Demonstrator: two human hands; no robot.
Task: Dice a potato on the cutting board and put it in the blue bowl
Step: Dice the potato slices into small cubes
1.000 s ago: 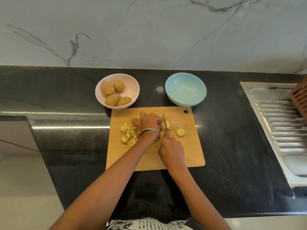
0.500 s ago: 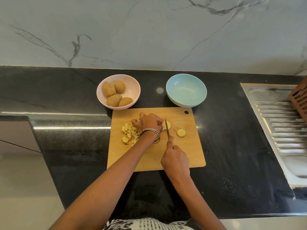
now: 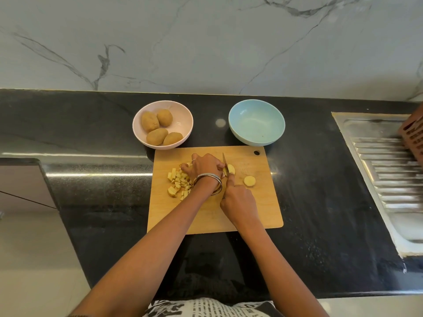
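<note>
On the wooden cutting board [image 3: 206, 213] my left hand [image 3: 202, 167] curls over a peeled potato piece [image 3: 230, 169] and holds it down. My right hand [image 3: 239, 200] grips a knife [image 3: 225, 165], forefinger along its spine, with the blade set into that piece. A heap of potato dice [image 3: 179, 183] lies left of my left hand, partly hidden by my wrist. One round potato slice [image 3: 249, 180] lies apart to the right. The blue bowl [image 3: 256, 122] stands empty behind the board.
A pink bowl [image 3: 183, 120] with several whole potatoes stands behind the board's left corner. A steel sink drainboard [image 3: 389, 170] lies to the right, with a brown slotted basket [image 3: 412, 136] at the frame edge. The black counter drops off on the left.
My right hand drew the knife back toward me and has pushed it forward into the potato piece again. My left hand stays on the piece.
</note>
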